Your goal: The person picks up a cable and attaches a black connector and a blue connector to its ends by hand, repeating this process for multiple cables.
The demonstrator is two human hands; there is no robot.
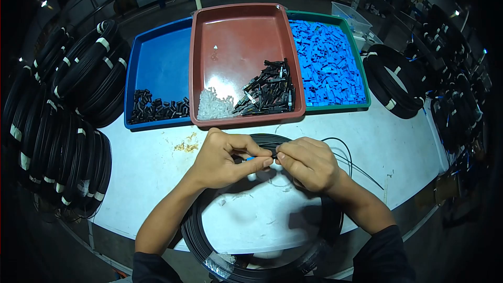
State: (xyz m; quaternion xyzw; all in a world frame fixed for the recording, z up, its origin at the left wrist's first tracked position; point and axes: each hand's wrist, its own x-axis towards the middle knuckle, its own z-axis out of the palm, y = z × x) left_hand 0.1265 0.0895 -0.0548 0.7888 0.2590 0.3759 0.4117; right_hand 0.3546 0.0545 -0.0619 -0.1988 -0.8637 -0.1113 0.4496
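My left hand and my right hand meet over the white table, fingertips together. Between them they pinch the end of a thin black cable with a small blue connector part on it. The cable belongs to a large black coil that lies on the table under my forearms. Just beyond my hands stands a red tray holding a heap of black connector parts and a heap of small clear parts.
A blue tray at the left holds black pieces. A green tray at the right is full of blue pieces. Stacks of black cable coils stand at the left, and another coil lies at the right.
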